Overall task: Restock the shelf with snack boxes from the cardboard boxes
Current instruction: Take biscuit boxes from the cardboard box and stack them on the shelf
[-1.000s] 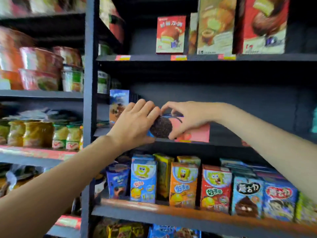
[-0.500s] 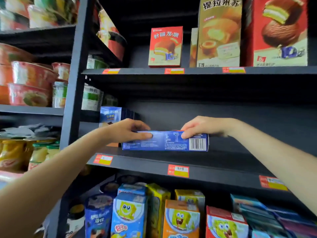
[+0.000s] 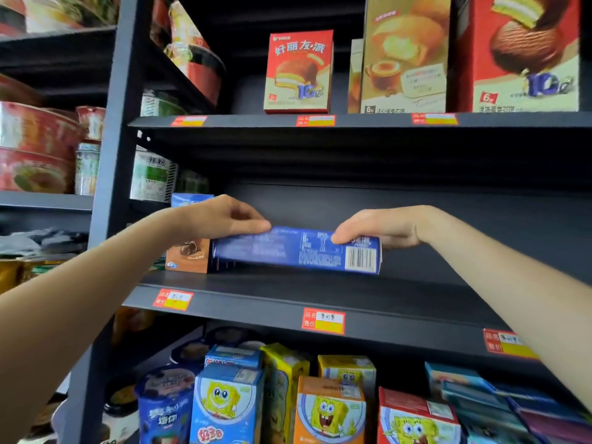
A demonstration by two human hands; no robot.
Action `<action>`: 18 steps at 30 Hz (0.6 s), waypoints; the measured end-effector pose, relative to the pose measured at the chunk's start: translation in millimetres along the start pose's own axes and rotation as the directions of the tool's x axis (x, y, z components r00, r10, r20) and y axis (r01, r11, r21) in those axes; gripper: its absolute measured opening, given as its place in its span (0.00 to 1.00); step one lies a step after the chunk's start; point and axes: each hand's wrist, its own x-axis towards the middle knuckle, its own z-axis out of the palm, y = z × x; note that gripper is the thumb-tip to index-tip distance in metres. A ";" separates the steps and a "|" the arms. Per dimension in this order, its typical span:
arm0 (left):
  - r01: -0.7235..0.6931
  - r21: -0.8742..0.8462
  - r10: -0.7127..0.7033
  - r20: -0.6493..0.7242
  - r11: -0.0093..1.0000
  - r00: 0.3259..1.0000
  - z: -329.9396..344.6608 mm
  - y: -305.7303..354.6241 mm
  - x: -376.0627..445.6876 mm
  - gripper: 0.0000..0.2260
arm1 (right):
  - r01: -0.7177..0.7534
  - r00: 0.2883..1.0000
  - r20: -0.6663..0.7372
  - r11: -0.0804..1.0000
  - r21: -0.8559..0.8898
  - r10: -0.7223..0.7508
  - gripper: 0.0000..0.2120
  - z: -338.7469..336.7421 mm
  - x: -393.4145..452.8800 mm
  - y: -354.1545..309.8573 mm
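Observation:
A long blue snack box (image 3: 288,251) with a barcode on its right end lies on its side on the middle dark shelf (image 3: 368,299). My left hand (image 3: 224,217) pinches its top left end. Over the top right end curl the fingers of my right hand (image 3: 381,227). Just left of the blue box stands a brown and blue snack box (image 3: 189,254), partly hidden by my left wrist. No cardboard box is in view.
Red and gold cake boxes (image 3: 299,72) stand on the shelf above. Cartoon snack boxes (image 3: 326,408) and a blue cup (image 3: 165,405) fill the shelf below. Noodle bowls (image 3: 35,149) sit in the left bay. Bare shelf board stretches right of the blue box.
The box turned from its picture face to its blue barcode side and came down onto the middle shelf. Since half a second ago both hands keep their hold; the view has drawn closer.

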 end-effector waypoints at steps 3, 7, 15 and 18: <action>-0.023 0.320 0.018 0.016 0.947 1.000 13.9 -9.8 9.1 0.28 | -0.032 0.971 -0.223 0.885 -0.464 -0.082 0.17 12.6 9.3 -1.8; -0.011 0.691 0.121 -0.110 0.723 0.987 39.7 -13.7 11.2 0.30 | -0.126 0.900 -0.337 0.578 -0.806 -0.275 0.26 35.2 17.5 0.1; 0.046 0.795 0.117 -0.147 0.605 0.982 60.3 -14.4 17.0 0.30 | -0.119 0.904 -0.301 0.498 -0.859 -0.304 0.28 43.3 34.0 19.7; 0.035 0.799 0.100 -0.118 0.600 0.988 63.5 -16.4 24.5 0.30 | -0.125 0.913 -0.285 0.466 -0.876 -0.291 0.29 44.5 42.2 25.8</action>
